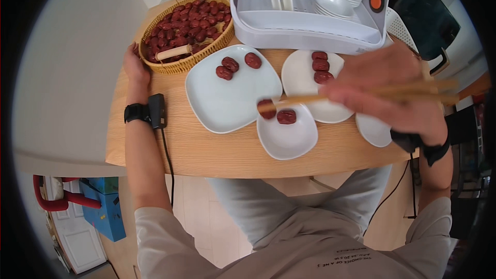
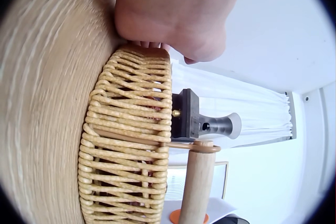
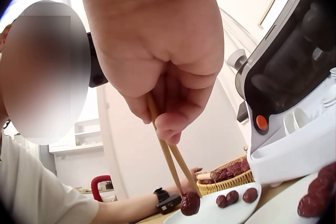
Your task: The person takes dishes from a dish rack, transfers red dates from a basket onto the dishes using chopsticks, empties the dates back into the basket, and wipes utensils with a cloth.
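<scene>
My right hand (image 1: 380, 90) grips a pair of wooden chopsticks (image 3: 170, 158), blurred in the head view. A red date (image 3: 190, 203) is pinched between their tips, over the rim of a small white dish (image 1: 287, 144). In that dish lies another date (image 1: 286, 117). Several dates, one of them this date (image 1: 252, 60), sit on the large white plate (image 1: 206, 98). A column of dates (image 1: 320, 65) lies on the right-hand plate (image 1: 297, 67). My left hand (image 1: 137, 66) rests at the left side of a wicker basket (image 2: 126, 119) heaped with dates; its fingertips are partly hidden behind the basket.
Behind the plates stands a white dish box (image 1: 305, 39) with its lid raised, holding stacked bowls (image 1: 336, 2) and upright small plates. Another white dish (image 1: 373, 132) is under my right wrist. A black cable (image 1: 168, 160) hangs from the left wrist device over the table edge.
</scene>
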Demonstrator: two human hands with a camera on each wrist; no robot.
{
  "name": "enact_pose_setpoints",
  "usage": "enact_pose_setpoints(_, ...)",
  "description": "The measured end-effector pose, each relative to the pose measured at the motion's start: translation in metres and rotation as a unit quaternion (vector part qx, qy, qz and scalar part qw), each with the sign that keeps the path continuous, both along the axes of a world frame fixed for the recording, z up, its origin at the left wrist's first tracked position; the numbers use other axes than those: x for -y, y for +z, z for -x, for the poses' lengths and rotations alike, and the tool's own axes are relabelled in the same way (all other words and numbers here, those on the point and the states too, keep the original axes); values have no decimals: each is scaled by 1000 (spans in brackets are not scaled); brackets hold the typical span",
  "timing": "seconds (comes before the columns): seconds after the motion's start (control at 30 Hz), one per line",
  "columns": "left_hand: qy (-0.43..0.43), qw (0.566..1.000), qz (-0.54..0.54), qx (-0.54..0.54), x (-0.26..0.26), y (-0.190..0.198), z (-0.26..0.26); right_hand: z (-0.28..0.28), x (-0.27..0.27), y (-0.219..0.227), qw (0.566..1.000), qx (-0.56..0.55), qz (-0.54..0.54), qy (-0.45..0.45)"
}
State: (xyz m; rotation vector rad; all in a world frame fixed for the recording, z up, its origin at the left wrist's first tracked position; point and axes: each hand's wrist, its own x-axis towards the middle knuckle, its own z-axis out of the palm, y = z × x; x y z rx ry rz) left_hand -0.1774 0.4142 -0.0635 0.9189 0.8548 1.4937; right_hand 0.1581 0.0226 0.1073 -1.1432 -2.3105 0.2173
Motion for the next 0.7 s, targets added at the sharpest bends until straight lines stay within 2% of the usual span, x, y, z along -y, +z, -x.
enact_pose_setpoints(0.1,5,1000,2,-5,5,2,-1,8,21,-2,997,-41,62,-8)
enact_pose_setpoints(0.23,4,1000,-5,-8,5,1,1,8,16,4,993,-34,113,-21)
enact_pose_setpoints(0.27,6,1000,-2,-11,6,1,2,6,6,7,999,44,-8,3)
enact_pose_setpoints(0.3,8,1000,1,-16,4,0,2,5,-4,10,984,121,-128,26)
enact_pose_setpoints(0.33,9,1000,-3,-16,4,3,2,9,-13,15,984,121,-132,27)
enact_pose_setpoints(0.37,0,1000,5,-11,6,5,1,17,-24,22,997,21,-30,-75)
enact_pose_setpoints(0.4,-10,1000,13,-5,9,5,-1,25,-37,28,979,-79,71,-173)
enact_pose_setpoints(0.47,-3,1000,7,-1,11,6,-3,33,-82,27,994,13,-78,-78)
enact_pose_setpoints(0.53,-27,999,-2,23,-4,-5,3,46,-121,12,994,-55,-68,-58)
enact_pose_setpoints(0.6,-3,1000,-9,20,-3,-5,0,51,-173,-13,991,-98,-88,-23)
enact_pose_setpoints(0.7,15,999,-8,35,0,0,-2,69,-224,-29,993,-105,-59,-18)
